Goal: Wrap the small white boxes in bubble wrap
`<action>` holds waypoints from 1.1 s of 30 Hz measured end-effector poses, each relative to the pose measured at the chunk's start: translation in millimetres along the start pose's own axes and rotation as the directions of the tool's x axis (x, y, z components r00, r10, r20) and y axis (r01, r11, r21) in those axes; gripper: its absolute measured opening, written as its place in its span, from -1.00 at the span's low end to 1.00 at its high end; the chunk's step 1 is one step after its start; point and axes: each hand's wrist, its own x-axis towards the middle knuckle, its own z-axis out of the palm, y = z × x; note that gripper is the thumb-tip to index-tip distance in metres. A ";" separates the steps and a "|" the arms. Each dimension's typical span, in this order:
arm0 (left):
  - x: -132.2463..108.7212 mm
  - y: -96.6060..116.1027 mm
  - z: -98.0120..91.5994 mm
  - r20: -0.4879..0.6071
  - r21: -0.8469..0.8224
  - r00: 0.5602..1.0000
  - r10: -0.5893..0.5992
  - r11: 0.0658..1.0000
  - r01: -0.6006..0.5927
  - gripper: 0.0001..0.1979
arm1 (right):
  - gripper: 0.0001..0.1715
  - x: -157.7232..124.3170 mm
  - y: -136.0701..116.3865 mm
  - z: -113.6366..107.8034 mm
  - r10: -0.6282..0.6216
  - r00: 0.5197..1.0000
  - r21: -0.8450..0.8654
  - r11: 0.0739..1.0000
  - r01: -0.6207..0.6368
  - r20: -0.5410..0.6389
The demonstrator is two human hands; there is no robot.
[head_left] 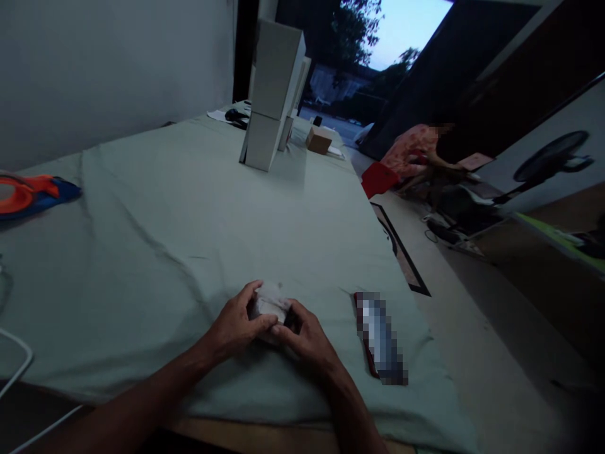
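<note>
Both my hands meet near the front edge of a table covered with a pale green cloth (189,221). My left hand (236,325) and my right hand (307,337) are closed together round a small folded white piece of cloth or paper (269,302), held just above the table. A small dark part shows between my right fingers; I cannot make out what it is.
A blurred-out flat object with a red edge (380,337) lies right of my hands. An orange and blue iron (28,192) sits at the far left, with a white cord (19,366). White boxes (274,94) stand mid-table, a brown box (318,139) behind. A person (416,151) sits beyond; a fan (553,157) stands at the right.
</note>
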 end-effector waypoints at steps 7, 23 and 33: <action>-0.5 1.8 -1.2 0.063 -0.128 0.996 0.059 0.990 -0.051 -0.23 | -0.58 4.4 10.1 -3.5 0.011 1.000 -0.057 0.998 -0.009 0.024; 2.1 5.8 -3.3 0.088 -0.170 0.995 0.035 0.985 -0.020 -0.28 | -0.81 3.2 11.5 7.7 -0.206 0.972 -0.146 0.971 0.189 -0.114; 3.7 2.5 2.8 -0.033 -0.109 0.998 0.045 0.993 -0.048 -0.38 | -0.74 6.5 10.2 11.9 -0.129 0.961 -0.141 0.985 0.096 -0.246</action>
